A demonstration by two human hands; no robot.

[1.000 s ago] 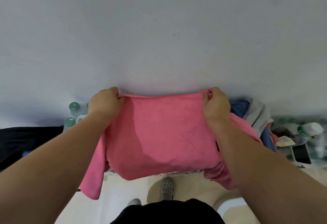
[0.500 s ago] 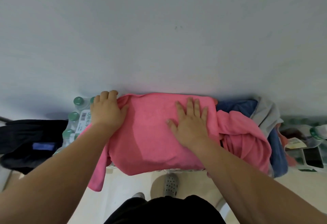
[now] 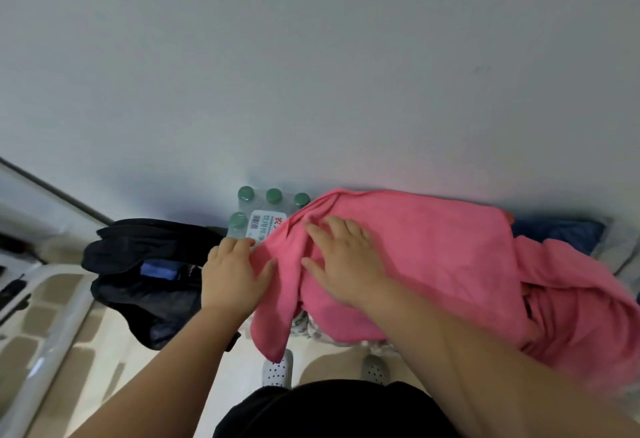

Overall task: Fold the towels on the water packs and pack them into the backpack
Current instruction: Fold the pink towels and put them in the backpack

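Pink towel [image 3: 433, 257] lay on the water pack [image 3: 263, 221]; right hand [image 3: 346, 264] pressed it, left hand [image 3: 232, 275] touched its edge, fingers [image 3: 334, 226] straight.

Plain pale grey-white painted wall [image 3: 311, 74], filled the upper view, evenly and softly lit; dark slanted strip [image 3: 52, 192] crossed its lower left; glossy cream floor [image 3: 330, 365] lay below; white-framed furniture with tan rectangular panels [image 3: 52, 327] stood at far left.
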